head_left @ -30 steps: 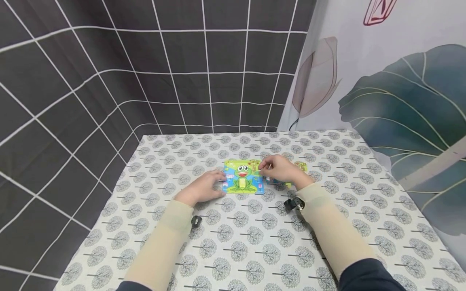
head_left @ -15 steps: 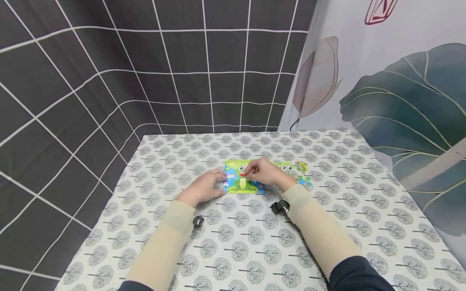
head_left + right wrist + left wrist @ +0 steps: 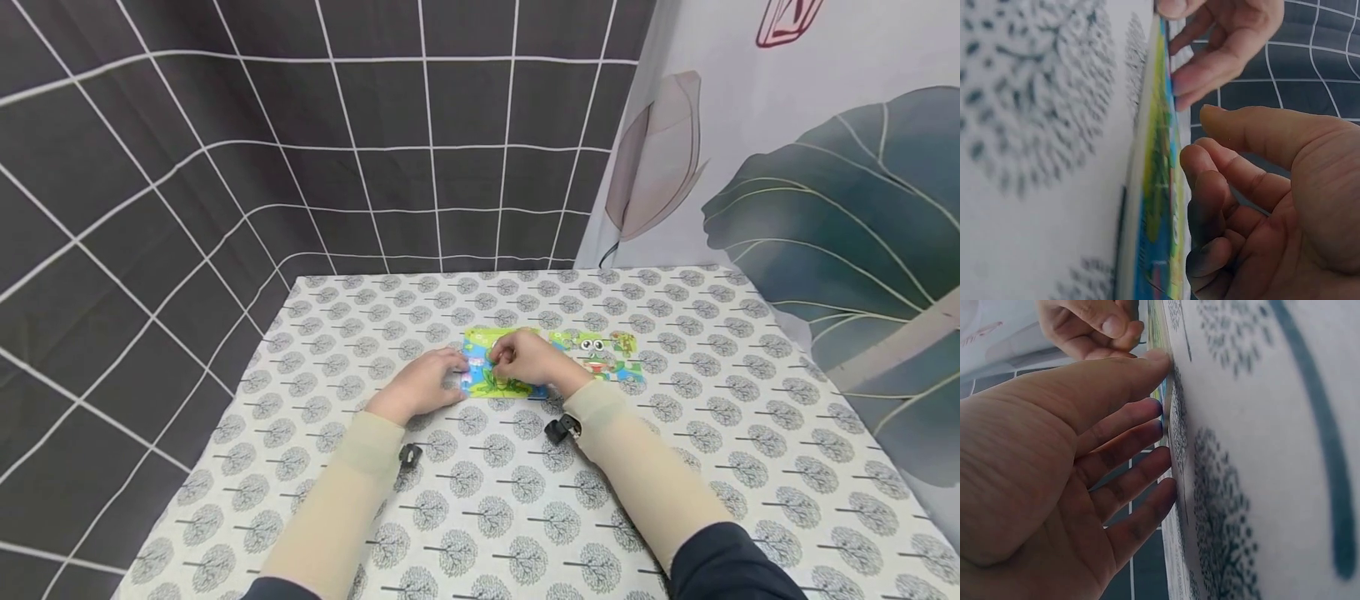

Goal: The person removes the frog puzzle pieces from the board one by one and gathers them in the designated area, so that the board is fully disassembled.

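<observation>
A puzzle board with a green frog picture (image 3: 500, 386) lies flat on the patterned cloth in the head view. My left hand (image 3: 423, 385) rests at its left side, thumb and fingertips at the board's edge, fingers fairly straight and spread in the left wrist view. My right hand (image 3: 527, 360) is over the frog's face and hides much of it. In the right wrist view its fingers bend loosely, its thumb stands apart from them, and no piece shows between. Beside the frog picture on the right lies a second frog puzzle (image 3: 592, 346) with greyish patches in it.
The table has a white cloth with grey tree prints (image 3: 495, 500). Dark gridded fabric (image 3: 390, 183) hangs behind and to the left. A pale leaf-print curtain (image 3: 840, 192) hangs at the right.
My right hand has moved left from between the two puzzles to over the frog's face, uncovering more of the second puzzle. My left hand has stayed at the board's left edge.
</observation>
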A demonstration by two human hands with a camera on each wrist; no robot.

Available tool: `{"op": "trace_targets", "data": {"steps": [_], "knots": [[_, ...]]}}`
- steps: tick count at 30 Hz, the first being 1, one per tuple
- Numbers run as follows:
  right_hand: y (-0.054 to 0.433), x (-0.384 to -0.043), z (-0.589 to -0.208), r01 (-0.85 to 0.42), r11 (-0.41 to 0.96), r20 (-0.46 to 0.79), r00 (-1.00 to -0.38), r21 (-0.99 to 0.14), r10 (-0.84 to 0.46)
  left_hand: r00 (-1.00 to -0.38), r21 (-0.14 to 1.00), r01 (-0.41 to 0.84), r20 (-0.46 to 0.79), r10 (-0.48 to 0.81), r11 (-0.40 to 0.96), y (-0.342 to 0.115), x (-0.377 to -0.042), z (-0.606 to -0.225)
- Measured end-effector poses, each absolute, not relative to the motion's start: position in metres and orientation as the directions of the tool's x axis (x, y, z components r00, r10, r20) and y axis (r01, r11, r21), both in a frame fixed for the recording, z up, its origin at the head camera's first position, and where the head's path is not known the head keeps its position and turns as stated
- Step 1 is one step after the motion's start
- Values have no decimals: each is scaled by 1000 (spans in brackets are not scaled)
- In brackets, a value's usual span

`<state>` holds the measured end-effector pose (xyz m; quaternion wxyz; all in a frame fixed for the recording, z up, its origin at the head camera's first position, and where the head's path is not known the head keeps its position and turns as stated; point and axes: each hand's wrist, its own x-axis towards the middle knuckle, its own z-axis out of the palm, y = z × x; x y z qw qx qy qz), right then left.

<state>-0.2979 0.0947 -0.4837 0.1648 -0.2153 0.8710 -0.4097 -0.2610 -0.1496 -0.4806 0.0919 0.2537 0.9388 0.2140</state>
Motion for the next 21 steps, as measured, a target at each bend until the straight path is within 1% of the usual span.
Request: {"op": "trace_targets", "data": {"steps": [6,12,21], "knots": [[91,-297,-489,-221,578,-132,-853,-786,-505,-855,439,440,-61,514,784,-148,-261,-482],[89,-295,-489,-254,621,-137,-849,-742,-511,-856,438,440,-59,514,783,-148,-261,-482],[87,-292,-493,-266,631,-132,-850,-729,-510,-855,452,438,-56,515,777,-149,-261,-482]]}}
